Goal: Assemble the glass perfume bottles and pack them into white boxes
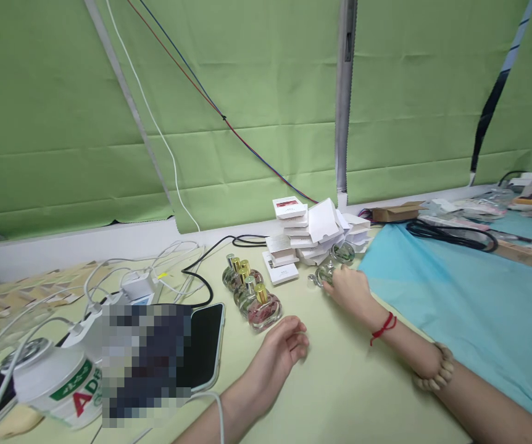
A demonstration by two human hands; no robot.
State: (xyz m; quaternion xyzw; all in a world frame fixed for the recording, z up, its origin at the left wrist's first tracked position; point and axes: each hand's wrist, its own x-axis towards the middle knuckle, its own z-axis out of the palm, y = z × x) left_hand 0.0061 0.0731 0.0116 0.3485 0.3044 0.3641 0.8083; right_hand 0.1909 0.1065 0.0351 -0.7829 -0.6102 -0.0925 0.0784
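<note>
Glass perfume bottle [325,274] sits under my right hand [350,288], fingers curled onto it near the worktop's [340,394] far edge, by the stacked white boxes [315,234]. My left hand [281,346] rests half-open, holding nothing, just beside four gold-capped bottles [250,293].

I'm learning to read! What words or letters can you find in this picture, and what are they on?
"ADR": big red and green letters on the white tin at the lower left; the label runs on past what shows.
White band on the tin's green label: too small to read.
Red mark on the top small white box of the stack: too blurred to read.
Phone screen: blurred out, nothing to read.
Perfume bottles: no readable text.
</note>
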